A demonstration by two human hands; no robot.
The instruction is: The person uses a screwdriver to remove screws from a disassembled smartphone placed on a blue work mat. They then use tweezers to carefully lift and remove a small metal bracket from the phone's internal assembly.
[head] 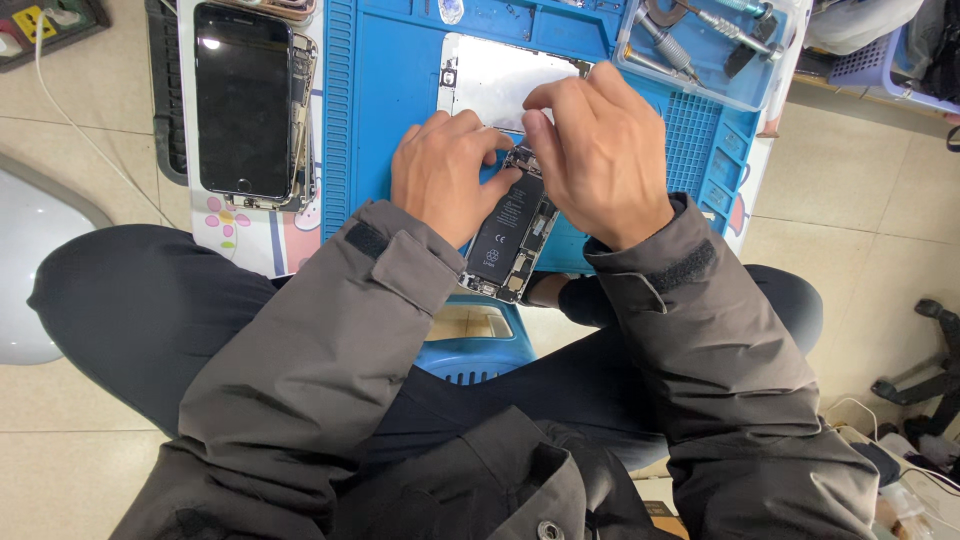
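Both hands work over an opened phone [512,240] that lies on the near edge of the blue mat [385,90], its lower end hanging past the mat toward the person's lap. The phone's back shell faces up with the black battery [508,225] showing in the middle and small boards along its right side.

The left hand [445,175] rests on the mat just left of the phone, fingers curled and pressing against the phone's upper left edge. The right hand [590,150] sits over the phone's top end, fingers bent down and pinched together at the top corner; what they pinch is too small to tell.

Just beyond the hands on the mat, touching the phone's top end, lies a silver metal plate [495,80]. At the far right corner of the mat stands a clear plastic tray [700,85] holding screwdrivers [665,45]. Left of the mat, on a white patterned sheet, a second phone [243,100] lies with its dark screen up, stacked on another opened shell. A blue stool [470,350] shows under the mat's near edge, between the person's knees
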